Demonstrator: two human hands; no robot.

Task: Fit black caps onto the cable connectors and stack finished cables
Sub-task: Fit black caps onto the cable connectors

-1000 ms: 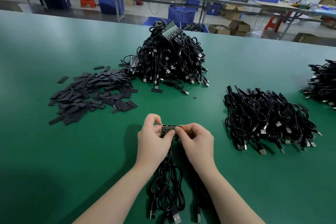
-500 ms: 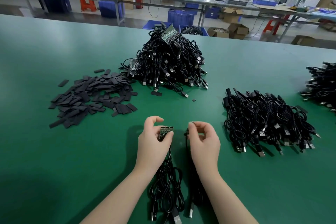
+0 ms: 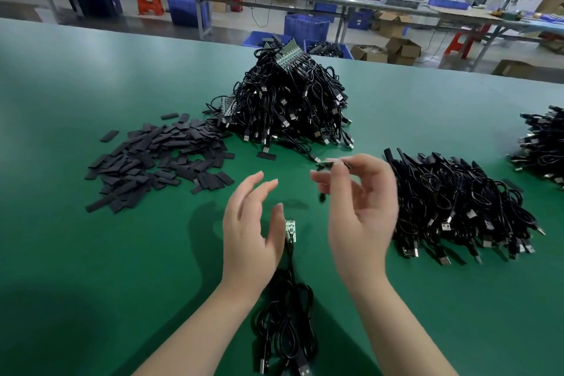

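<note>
Right hand (image 3: 363, 217): raised above the worktop's (image 3: 91, 268) middle, thumb and forefinger pinching a small dark connector end (image 3: 328, 164), blurred; other fingers loose. Left hand (image 3: 250, 235): fingers straight, holding nothing, beside a bare green circuit board (image 3: 290, 228). Uncapped cable heap (image 3: 287, 107): towards the far edge. Finished stack (image 3: 457, 207): right side. Black caps (image 3: 158, 162): left side. Step, as judged: one cable separated for capping. Next: left hand fetches a cap; sleeve it squarely over the pinched end.
</note>
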